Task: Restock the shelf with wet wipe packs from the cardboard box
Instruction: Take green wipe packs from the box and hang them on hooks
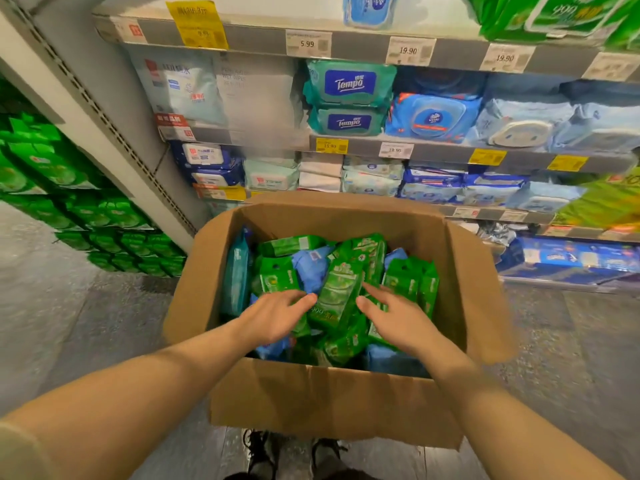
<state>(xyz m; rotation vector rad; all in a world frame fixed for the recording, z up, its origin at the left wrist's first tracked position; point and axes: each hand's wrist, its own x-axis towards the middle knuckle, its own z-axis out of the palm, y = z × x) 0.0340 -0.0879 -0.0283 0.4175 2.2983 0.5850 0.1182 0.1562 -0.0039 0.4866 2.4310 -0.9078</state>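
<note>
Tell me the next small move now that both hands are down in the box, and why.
Probably close both hands on the green pack standing up between them. The left hand and right hand flank it with fingers spread, gripping nothing yet, and it sits on top of the heap in the cardboard box.

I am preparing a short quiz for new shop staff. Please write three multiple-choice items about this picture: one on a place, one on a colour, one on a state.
1. Where are both hands?
A) on a shelf
B) inside the cardboard box
C) on the floor

2. What colour is the pack between the hands?
A) green
B) red
C) white

3. How are the box flaps?
A) taped shut
B) folded open
C) cut off

Answers:
1 B: the left hand and right hand reach into the cardboard box.
2 A: the green pack stands between them.
3 B: the flaps spread outward.
</note>
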